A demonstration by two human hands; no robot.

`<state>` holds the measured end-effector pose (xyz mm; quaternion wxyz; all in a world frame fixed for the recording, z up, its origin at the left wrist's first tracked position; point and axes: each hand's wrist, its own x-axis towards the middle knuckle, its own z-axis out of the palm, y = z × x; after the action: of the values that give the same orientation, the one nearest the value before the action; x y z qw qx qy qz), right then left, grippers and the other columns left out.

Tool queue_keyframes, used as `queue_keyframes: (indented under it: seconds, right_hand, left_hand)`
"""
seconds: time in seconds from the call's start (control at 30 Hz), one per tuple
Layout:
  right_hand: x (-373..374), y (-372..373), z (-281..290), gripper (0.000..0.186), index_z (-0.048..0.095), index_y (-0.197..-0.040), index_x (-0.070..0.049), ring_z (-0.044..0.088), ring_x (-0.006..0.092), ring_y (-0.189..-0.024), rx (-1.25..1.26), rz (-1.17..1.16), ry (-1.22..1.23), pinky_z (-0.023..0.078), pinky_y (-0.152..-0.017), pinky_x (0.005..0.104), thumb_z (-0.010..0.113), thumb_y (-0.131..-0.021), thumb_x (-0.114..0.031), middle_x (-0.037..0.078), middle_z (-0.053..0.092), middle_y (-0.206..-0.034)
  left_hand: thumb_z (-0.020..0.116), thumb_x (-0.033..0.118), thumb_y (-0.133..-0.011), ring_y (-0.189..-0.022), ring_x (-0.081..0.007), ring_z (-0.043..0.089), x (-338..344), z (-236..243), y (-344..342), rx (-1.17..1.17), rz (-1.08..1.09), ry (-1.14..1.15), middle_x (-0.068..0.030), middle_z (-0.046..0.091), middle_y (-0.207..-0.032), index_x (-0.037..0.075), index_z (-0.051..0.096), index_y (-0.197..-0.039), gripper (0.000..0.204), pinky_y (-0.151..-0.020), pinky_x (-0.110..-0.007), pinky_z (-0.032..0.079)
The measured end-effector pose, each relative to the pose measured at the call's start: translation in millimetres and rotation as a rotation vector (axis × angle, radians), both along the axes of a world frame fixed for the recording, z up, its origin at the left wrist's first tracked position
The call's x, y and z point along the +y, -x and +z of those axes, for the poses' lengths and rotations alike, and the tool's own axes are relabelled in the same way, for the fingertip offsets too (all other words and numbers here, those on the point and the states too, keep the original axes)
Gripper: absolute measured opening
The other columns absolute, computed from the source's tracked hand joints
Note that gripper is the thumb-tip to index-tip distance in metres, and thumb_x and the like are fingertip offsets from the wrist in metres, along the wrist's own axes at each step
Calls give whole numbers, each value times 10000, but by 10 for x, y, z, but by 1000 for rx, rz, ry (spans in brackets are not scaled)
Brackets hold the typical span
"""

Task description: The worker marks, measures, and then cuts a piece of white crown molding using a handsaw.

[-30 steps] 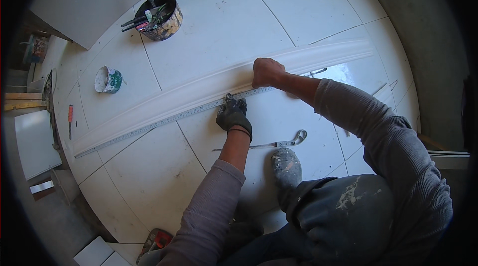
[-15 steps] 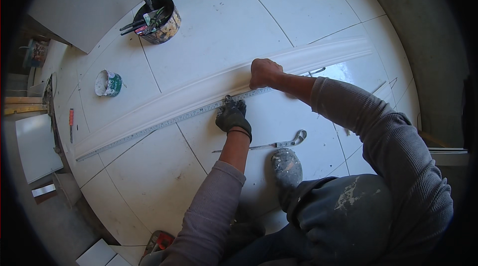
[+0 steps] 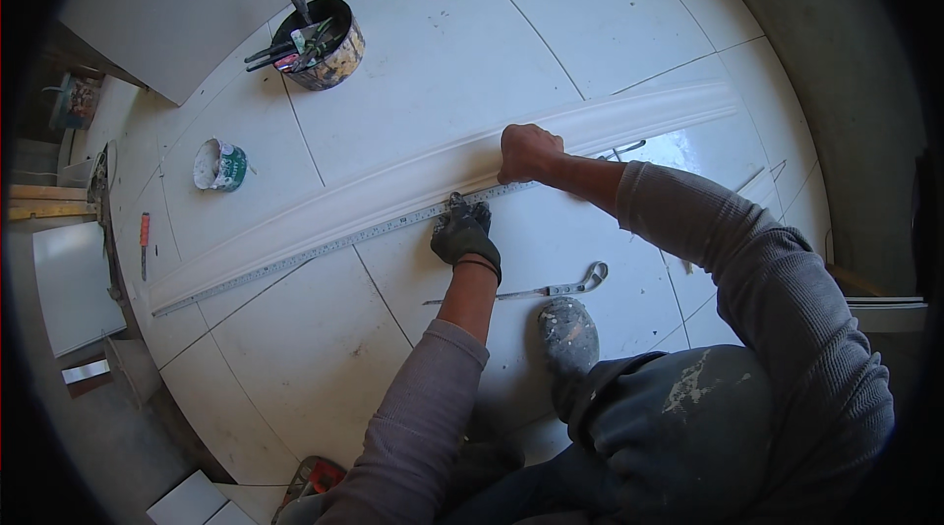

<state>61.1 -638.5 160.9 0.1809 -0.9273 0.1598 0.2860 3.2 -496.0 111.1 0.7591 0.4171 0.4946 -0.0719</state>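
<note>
Where moulding (image 3: 393,193) crosses mid-frame, left hand (image 3: 464,233) (gloved) presses ruler (image 3: 334,246) flat, fingers spread; right hand (image 3: 528,152) fisted on moulding. Long, light, likely brittle: support mid-span.

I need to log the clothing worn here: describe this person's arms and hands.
The left hand wears a dark grey work glove with a black cuff; the right hand is bare. Both arms are in long, ribbed grey-mauve knit sleeves, the left one pushed up short of the wrist.
</note>
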Motion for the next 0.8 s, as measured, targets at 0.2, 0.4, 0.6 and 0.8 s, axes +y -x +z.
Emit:
queue_keyframes:
  seconds: [0.2,0.4,0.6,0.8]
  right_hand:
    - [19,-23,24,241,722,-875,-69,696,310,-932,36,0,3,474,-849,474,797,-665,-160,104,726,-916]
    - [31,17,-41,328,732,-873,-54,699,334,-945,-18,-17,14,519,-849,482,830,-643,-266,150,736,-944]
    - [-350,16,-265,379,722,-886,-38,697,329,-946,-96,51,-97,492,-878,491,818,-726,-368,142,724,-928]
    - [-824,915,159,692,568,-1237,-29,519,352,-1186,-480,307,167,452,-964,500,816,-766,-473,189,551,-1219]
  left_hand:
    - [715,119,-932,-536,-189,616,2,-31,-18,3,44,-12,-110,650,-718,7,593,-872,176,-518,-310,573]
    - [713,127,-936,-540,-193,622,41,-88,2,-16,43,19,-116,660,-723,14,590,-841,192,-512,-318,578]
    - [717,168,-942,-640,-233,663,79,-80,-2,19,-17,62,-126,666,-850,16,594,-1002,204,-558,-317,592]
    - [725,194,-937,-726,-278,694,198,-172,-20,27,-90,139,-134,674,-953,18,582,-1187,337,-597,-321,609]
